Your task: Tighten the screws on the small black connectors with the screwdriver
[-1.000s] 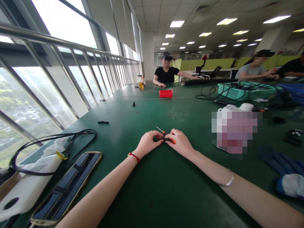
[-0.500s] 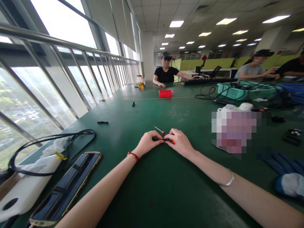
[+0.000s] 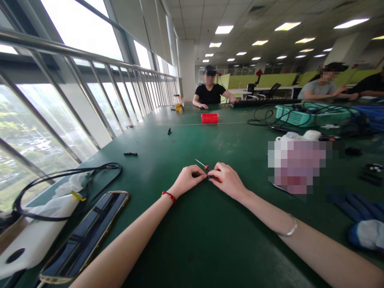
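Observation:
My left hand, a red bracelet at its wrist, has its thumb and fingers pinched together near a small black part, mostly hidden. My right hand is closed around a screwdriver with an orange and black handle. Its thin metal shaft points up and to the left, away from the black part. Below the right fingers an orange and black piece shows; whether it belongs to the screwdriver I cannot tell. The fingertips of both hands meet just above the green table.
To the left lie a phone, a white case and a looped black cable. Black pieces and a red tray are farther off. At right are a teal basket, blue gloves and a blurred-out package. Co-workers sit beyond.
My hands hold nearly the same pose, fingertips together. The view has shifted slightly. Across the table, a co-worker's arm has drawn in toward their body.

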`<state>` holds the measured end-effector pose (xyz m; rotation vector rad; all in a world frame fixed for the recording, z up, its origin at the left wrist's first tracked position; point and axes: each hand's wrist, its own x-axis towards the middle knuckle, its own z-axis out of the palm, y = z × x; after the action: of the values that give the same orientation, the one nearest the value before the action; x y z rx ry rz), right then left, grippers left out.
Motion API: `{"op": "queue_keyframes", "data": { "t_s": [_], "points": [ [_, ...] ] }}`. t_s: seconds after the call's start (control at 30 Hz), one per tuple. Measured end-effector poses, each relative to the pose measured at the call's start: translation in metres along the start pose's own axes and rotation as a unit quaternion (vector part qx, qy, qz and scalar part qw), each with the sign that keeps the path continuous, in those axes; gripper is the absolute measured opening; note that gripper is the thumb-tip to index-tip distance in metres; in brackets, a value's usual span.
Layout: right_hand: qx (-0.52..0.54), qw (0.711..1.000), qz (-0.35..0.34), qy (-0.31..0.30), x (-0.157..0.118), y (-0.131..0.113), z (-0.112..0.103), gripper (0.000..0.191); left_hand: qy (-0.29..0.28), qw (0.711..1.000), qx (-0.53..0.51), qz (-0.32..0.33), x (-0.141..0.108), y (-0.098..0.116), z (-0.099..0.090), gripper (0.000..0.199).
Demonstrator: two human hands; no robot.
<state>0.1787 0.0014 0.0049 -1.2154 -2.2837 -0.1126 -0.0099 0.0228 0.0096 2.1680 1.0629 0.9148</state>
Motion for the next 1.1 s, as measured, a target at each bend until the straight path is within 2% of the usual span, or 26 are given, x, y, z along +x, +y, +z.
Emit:
{"op": "queue_keyframes", "data": {
  "t_s": [0.1,0.17,0.33,0.43,0.73,0.93,1.1],
  "points": [
    [0.002,1.0,0.004,-0.002,0.0,-0.001,-0.001,0.011,0.007,1.0,0.029,-0.001,-0.001,0.002,0.002,0.015],
    [0.003,1.0,0.005,-0.003,0.0,0.0,-0.001,0.01,0.022,0.996,0.084,0.009,-0.002,0.006,0.004,0.015],
    [0.024,0.999,0.04,0.008,-0.001,0.002,0.001,0.012,0.024,0.965,0.246,0.09,-0.005,0.018,0.005,0.015],
    [0.036,0.997,0.059,0.021,-0.002,0.002,0.001,0.013,0.017,0.954,0.279,0.107,-0.005,0.021,0.005,0.013],
    [-0.003,1.0,0.011,0.021,-0.001,0.001,-0.002,0.012,0.039,0.983,0.178,0.022,-0.003,0.017,0.008,0.005],
    [-0.018,1.0,-0.008,0.019,-0.002,0.003,-0.002,0.013,0.011,0.989,0.145,0.001,0.0,0.019,0.003,0.006],
    [0.016,1.0,0.0,0.023,-0.002,0.003,-0.002,0.012,-0.031,0.994,0.098,-0.022,0.005,0.019,-0.004,0.009]
  ]
}}
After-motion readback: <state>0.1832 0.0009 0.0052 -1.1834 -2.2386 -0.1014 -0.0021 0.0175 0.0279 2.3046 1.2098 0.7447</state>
